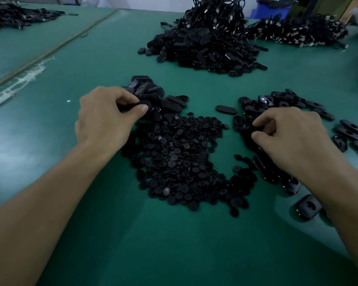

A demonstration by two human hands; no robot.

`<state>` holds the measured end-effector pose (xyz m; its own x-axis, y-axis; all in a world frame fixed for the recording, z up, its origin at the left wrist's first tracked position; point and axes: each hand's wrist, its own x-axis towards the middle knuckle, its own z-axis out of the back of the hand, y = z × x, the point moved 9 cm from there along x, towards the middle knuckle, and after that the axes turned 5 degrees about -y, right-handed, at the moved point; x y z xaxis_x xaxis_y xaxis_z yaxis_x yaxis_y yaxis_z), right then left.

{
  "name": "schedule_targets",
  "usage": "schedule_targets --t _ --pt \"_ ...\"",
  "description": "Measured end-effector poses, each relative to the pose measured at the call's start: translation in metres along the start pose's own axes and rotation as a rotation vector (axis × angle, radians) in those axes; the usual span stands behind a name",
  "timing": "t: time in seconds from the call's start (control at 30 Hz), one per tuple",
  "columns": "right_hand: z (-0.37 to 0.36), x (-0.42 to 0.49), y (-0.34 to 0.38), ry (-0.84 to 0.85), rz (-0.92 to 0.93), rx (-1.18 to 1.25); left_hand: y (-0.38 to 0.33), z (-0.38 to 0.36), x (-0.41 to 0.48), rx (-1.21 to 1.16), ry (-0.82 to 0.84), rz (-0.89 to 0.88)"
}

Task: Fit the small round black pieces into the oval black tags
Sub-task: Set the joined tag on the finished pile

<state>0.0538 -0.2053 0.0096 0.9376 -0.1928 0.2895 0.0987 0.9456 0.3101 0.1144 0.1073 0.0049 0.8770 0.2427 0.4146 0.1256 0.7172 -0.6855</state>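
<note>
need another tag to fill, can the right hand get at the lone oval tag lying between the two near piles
Probably yes. The lone tag lies flat on the green mat, just ahead and left of the right hand, with nothing on it or between them. Whether that hand already holds something is unclear.

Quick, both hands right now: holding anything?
Left hand: pinches an oval black tag.
Right hand: curled over the right tag pile; grip cannot be told.

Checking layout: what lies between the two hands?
Head view: the heap of small round pieces, between left hand and right hand; a lone oval tag just beyond.
</note>
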Motion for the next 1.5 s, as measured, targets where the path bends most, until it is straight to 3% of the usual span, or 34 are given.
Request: schedule_targets --t 0.17,0.3,0.47,0.8,0.93,1.2,1.37,1.5 --pt "0.007 0.0 0.003 -0.046 0.041 -0.046 0.004 0.002 0.001 0.001 -0.036 0.021" --pt "0.002 0.001 -0.002 0.027 0.024 -0.119 0.003 0.003 0.001 0.022 -0.063 -0.025" --pt "-0.004 0.004 -0.002 0.039 0.005 -0.02 -0.007 0.003 -0.003 0.022 -0.066 -0.098" --pt "0.001 -0.001 -0.01 0.131 -0.077 -0.094 -0.029 -0.005 -0.017 -0.108 -0.006 -0.193" --pt "-0.001 0.002 -0.009 0.126 -0.064 0.0 -0.033 -0.009 -0.021 -0.169 0.032 -0.193" --pt "0.023 -0.002 0.018 -0.183 0.099 0.271 -0.064 -0.016 -0.044 -0.3 0.144 -0.311" --pt "0.009 -0.007 0.046 0.01 0.146 0.735 -0.07 -0.032 -0.053 -0.479 0.307 -0.231" --pt "-0.002 -0.014 0.066 0.197 0.232 0.872 -0.069 -0.042 -0.056 -0.631 0.428 -0.132"
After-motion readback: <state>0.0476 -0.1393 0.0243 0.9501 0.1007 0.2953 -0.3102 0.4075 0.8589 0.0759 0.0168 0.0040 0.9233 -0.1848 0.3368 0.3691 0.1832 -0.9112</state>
